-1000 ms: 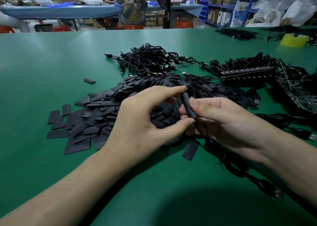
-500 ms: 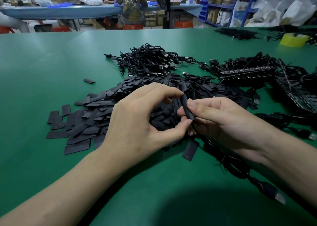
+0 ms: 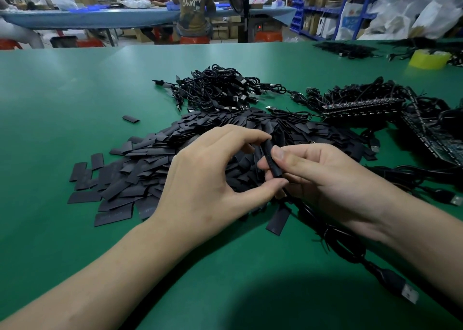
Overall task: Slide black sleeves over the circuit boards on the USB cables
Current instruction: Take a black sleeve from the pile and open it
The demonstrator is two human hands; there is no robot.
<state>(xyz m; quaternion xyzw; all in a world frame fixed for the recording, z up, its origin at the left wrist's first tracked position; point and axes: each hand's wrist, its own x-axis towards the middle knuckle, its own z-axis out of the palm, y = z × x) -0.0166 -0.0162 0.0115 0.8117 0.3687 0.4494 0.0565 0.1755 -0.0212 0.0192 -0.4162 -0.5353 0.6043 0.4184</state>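
Head view, sleeving step. My left hand [image 3: 208, 179] and right hand [image 3: 325, 179] meet over the sleeve pile [image 3: 150, 159] on the green counter [image 3: 62, 91]. Both hold one sleeve [image 3: 270, 159], which stands nearly upright and tilts slightly away from me.

Left grip: narrow, with the index tip on the sleeve's top end and the thumb tip at its lower end. Right grip: narrow, pinching the sleeve's middle between the thumb and the fingers behind it.

The cable [image 3: 335, 239] leaves the sleeve's lower end and runs under my right wrist. It ends at the plug [image 3: 406, 292], which lies on the counter near me. The circuit board is not visible, so I judge it is already inside the sleeve.

Change over the last second: my left index finger has curled lower, from above the sleeve's top end down onto it. The sleeve has sunk slightly between my hands. The right grip has hardly moved.

Meaning: I judge this to be the final push that seats the sleeve over the board. This cable looks almost done, but I cannot tell whether the board is fully covered.

Background: a cable heap [image 3: 220, 91] lies beyond the pile, and board strips [image 3: 360, 106] lie to the right, so much of the batch seems to remain.
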